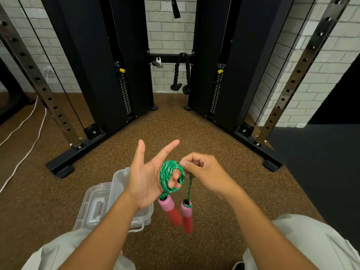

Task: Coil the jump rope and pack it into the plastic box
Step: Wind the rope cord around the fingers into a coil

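My left hand (144, 178) curls two fingers through the coiled green rope (167, 173), serving as a spool; my right hand (202, 172) pinches the loose strand, handles (173, 211) dangling. Clear box (97, 203) on the floor beneath, likely for stowing

The left hand (145, 178) and right hand (204, 172) are bare, forearms too; pale grey-beige trousers (321, 240) (softly creased) cover both knees, beside a dark shoe (239, 266).

Left hand (145, 178) hooked, palm-up; right hand (202, 172) pinching.
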Action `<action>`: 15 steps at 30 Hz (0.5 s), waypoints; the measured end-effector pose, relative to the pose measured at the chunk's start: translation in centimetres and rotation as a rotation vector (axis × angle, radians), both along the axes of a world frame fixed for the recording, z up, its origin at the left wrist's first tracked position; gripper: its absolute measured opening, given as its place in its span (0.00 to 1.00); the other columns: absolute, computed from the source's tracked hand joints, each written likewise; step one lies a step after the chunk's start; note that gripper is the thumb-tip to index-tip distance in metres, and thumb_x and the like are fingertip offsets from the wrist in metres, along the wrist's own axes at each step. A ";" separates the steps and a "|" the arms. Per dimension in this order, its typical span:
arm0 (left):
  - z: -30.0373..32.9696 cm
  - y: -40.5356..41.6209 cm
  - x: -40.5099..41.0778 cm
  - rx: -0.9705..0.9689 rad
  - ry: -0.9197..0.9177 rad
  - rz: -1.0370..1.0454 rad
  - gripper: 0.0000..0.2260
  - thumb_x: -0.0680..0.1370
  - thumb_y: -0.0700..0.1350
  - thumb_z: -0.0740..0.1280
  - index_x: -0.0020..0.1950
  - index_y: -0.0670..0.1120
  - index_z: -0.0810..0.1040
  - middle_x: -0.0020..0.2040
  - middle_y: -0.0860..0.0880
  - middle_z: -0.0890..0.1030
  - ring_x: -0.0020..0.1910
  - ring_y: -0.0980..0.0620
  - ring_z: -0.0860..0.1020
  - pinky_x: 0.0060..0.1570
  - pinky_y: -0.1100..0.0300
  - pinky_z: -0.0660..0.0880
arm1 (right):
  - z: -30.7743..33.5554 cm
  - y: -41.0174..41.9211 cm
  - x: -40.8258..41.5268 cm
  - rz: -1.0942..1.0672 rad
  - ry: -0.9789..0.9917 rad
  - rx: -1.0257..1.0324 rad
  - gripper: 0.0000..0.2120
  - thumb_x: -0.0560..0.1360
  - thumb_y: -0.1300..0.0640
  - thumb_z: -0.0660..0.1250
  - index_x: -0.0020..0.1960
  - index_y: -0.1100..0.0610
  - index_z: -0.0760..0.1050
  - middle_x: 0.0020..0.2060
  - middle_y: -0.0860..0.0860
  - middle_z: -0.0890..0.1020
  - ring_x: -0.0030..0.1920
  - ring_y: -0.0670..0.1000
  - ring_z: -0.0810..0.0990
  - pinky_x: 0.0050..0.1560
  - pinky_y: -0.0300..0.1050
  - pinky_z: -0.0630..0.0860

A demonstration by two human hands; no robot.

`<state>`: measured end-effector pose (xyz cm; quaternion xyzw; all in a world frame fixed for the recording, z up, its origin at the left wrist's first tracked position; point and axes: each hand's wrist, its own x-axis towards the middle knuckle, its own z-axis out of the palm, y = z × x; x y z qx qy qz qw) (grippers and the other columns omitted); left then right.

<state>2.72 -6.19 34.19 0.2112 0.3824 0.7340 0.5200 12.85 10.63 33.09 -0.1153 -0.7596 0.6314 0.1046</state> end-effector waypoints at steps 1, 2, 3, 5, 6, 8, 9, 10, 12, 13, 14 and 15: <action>0.1 -0.1 -0.2 0.015 -0.024 0.022 0.43 0.73 0.78 0.44 0.76 0.53 0.72 0.35 0.41 0.76 0.28 0.49 0.73 0.37 0.54 0.75 | -0.2 0.0 0.0 0.002 -0.006 -0.007 0.07 0.81 0.59 0.69 0.53 0.62 0.83 0.40 0.56 0.85 0.40 0.49 0.81 0.44 0.41 0.80; 0.2 -0.3 -0.3 0.031 -0.049 0.044 0.43 0.74 0.78 0.44 0.76 0.53 0.73 0.35 0.42 0.76 0.28 0.49 0.72 0.37 0.55 0.76 | -0.3 -0.1 -0.1 0.002 -0.015 -0.010 0.07 0.81 0.60 0.69 0.52 0.63 0.83 0.38 0.54 0.84 0.39 0.49 0.81 0.43 0.41 0.80; 0.3 -0.4 -0.5 0.049 -0.075 0.069 0.43 0.74 0.78 0.45 0.75 0.52 0.73 0.34 0.42 0.76 0.28 0.50 0.72 0.37 0.56 0.76 | -0.5 -0.2 -0.1 -0.003 -0.026 -0.014 0.07 0.82 0.60 0.68 0.52 0.64 0.82 0.37 0.53 0.83 0.38 0.49 0.80 0.42 0.41 0.79; 0.3 -0.6 -0.8 0.090 -0.129 0.129 0.42 0.74 0.77 0.46 0.75 0.51 0.74 0.35 0.43 0.77 0.29 0.50 0.73 0.37 0.56 0.76 | -1.0 -0.4 -0.2 -0.020 -0.059 -0.015 0.07 0.82 0.61 0.68 0.52 0.65 0.81 0.36 0.52 0.82 0.36 0.49 0.79 0.40 0.41 0.79; 0.3 -0.7 -0.9 0.112 -0.149 0.165 0.42 0.75 0.77 0.47 0.75 0.50 0.74 0.36 0.43 0.77 0.30 0.50 0.74 0.38 0.56 0.77 | -1.3 -0.6 -0.2 -0.027 -0.083 -0.006 0.07 0.82 0.61 0.68 0.52 0.65 0.81 0.36 0.52 0.82 0.35 0.48 0.79 0.40 0.42 0.79; 0.4 -0.8 -1.2 0.147 -0.158 0.240 0.40 0.76 0.76 0.50 0.75 0.50 0.73 0.43 0.41 0.80 0.36 0.48 0.78 0.45 0.53 0.78 | -2.0 -1.0 -0.2 -0.028 -0.136 0.034 0.06 0.82 0.60 0.67 0.52 0.62 0.82 0.36 0.51 0.83 0.34 0.47 0.79 0.39 0.44 0.78; 0.5 -0.8 -1.3 0.154 -0.151 0.279 0.39 0.76 0.75 0.51 0.76 0.51 0.72 0.49 0.39 0.81 0.42 0.46 0.80 0.51 0.51 0.78 | -2.3 -1.3 -0.2 -0.018 -0.159 0.062 0.06 0.83 0.60 0.67 0.52 0.60 0.82 0.36 0.50 0.83 0.34 0.47 0.79 0.39 0.45 0.78; 0.6 -0.8 -1.3 0.150 -0.141 0.320 0.38 0.76 0.75 0.52 0.76 0.52 0.71 0.56 0.37 0.82 0.49 0.43 0.82 0.58 0.48 0.76 | -2.6 -1.6 -0.2 -0.003 -0.178 0.094 0.06 0.83 0.59 0.67 0.52 0.57 0.82 0.36 0.50 0.83 0.34 0.47 0.79 0.39 0.47 0.79; 0.7 -0.7 -1.5 0.126 -0.118 0.385 0.37 0.76 0.74 0.52 0.78 0.55 0.68 0.66 0.33 0.79 0.64 0.39 0.80 0.68 0.44 0.69 | -3.0 -2.4 -0.3 0.032 -0.210 0.188 0.05 0.83 0.56 0.66 0.52 0.50 0.81 0.37 0.49 0.83 0.34 0.47 0.79 0.39 0.50 0.80; 0.6 -0.7 -1.5 0.107 -0.098 0.407 0.36 0.76 0.74 0.52 0.78 0.56 0.66 0.68 0.32 0.77 0.67 0.37 0.78 0.71 0.43 0.67 | -3.1 -2.7 -0.3 0.048 -0.219 0.245 0.05 0.83 0.54 0.66 0.52 0.47 0.81 0.36 0.47 0.82 0.33 0.46 0.79 0.38 0.48 0.80; 0.6 -0.6 -1.5 0.086 -0.070 0.422 0.35 0.77 0.74 0.51 0.79 0.58 0.64 0.68 0.31 0.77 0.68 0.36 0.77 0.73 0.43 0.65 | -3.1 -3.0 -0.4 0.062 -0.223 0.296 0.05 0.83 0.53 0.66 0.53 0.46 0.80 0.34 0.47 0.82 0.32 0.46 0.79 0.35 0.45 0.79; 0.5 -0.5 -1.6 0.065 -0.032 0.440 0.34 0.77 0.73 0.51 0.80 0.60 0.62 0.68 0.31 0.76 0.68 0.36 0.77 0.73 0.42 0.64 | -3.0 -3.2 -0.4 0.072 -0.226 0.330 0.05 0.83 0.53 0.66 0.53 0.47 0.81 0.34 0.47 0.82 0.31 0.45 0.80 0.34 0.42 0.78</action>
